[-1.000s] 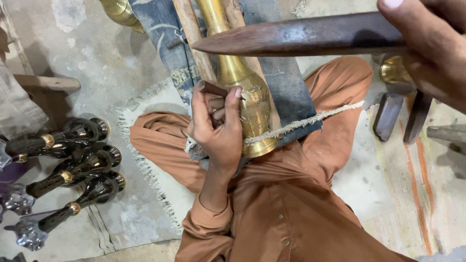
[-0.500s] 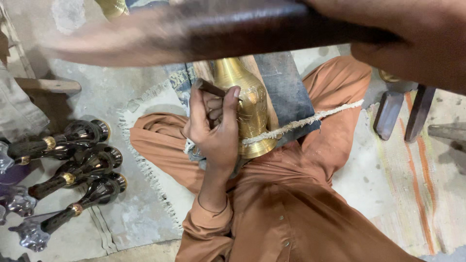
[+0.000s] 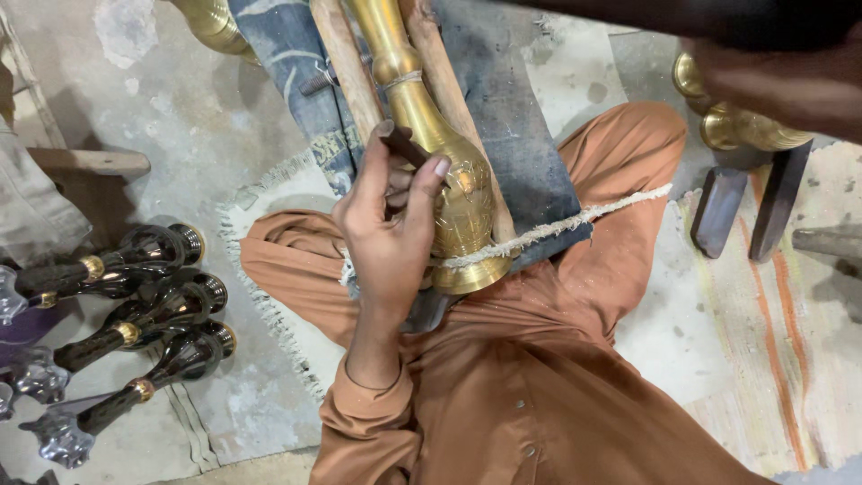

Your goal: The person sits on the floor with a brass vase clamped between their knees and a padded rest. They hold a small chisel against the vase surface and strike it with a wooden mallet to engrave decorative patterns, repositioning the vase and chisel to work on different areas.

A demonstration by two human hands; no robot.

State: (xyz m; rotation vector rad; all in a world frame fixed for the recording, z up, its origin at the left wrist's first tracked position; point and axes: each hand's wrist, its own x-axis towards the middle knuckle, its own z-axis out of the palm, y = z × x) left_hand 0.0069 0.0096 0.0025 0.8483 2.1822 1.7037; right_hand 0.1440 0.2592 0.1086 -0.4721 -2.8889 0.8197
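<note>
The brass vase (image 3: 453, 193) lies on its side across the person's lap, its neck running up and away between two wooden rails (image 3: 346, 76) and its wide base toward the body. A pale cord (image 3: 557, 229) crosses the vase's lower belly and pins it to the blue cloth pad (image 3: 516, 117) underneath. The left hand (image 3: 386, 224) is closed around a short dark punch (image 3: 409, 148), whose tip meets the vase's shoulder. The right hand (image 3: 790, 76) is blurred at the upper right edge, wrapped on a dark tool (image 3: 718, 13) whose shape is unclear; it sits well apart from the vase. Beyond the right knee a second brass piece (image 3: 736, 126) rests on a dark stand (image 3: 750, 207), near the edge of a striped mat (image 3: 790, 341). On the far left, dark glossy vases (image 3: 135, 314) lie in a row on bare concrete floor (image 3: 180, 117). Between that row and the left knee there is open floor, bounded by the fringed rug edge (image 3: 269, 314).
</note>
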